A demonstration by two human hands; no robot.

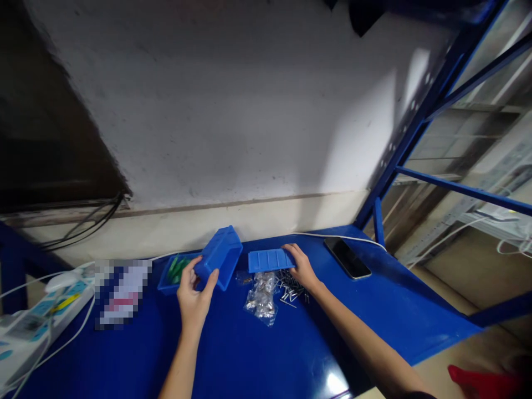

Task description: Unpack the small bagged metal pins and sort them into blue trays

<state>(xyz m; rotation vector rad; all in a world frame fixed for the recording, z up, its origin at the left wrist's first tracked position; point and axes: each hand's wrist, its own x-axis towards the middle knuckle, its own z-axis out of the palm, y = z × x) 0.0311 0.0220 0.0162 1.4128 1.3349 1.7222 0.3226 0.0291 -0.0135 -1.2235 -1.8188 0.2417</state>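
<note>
My left hand (pixel 196 285) grips one end of a blue plastic bin (pixel 222 257), thumb on the near side, and holds it tilted above the table. A second blue bin (pixel 271 260) is tipped over in my right hand (pixel 300 265), its ribbed face toward me. Below that bin lie clear plastic bags of small shiny parts (pixel 262 299). Loose metal pins, maybe screws or rivets (pixel 291 287), are spread beside the bags, close under my right hand. Behind my left hand stands another blue bin (pixel 168 285) with green pieces (pixel 178 269) in it.
A phone (pixel 348 257) lies at the right on the blue table (pixel 233 354). On the left are a white power strip (pixel 50 324) with cables and a blurred-out item (pixel 123 293). The wall (pixel 233 111) and a blue metal frame (pixel 409 144) bound the table.
</note>
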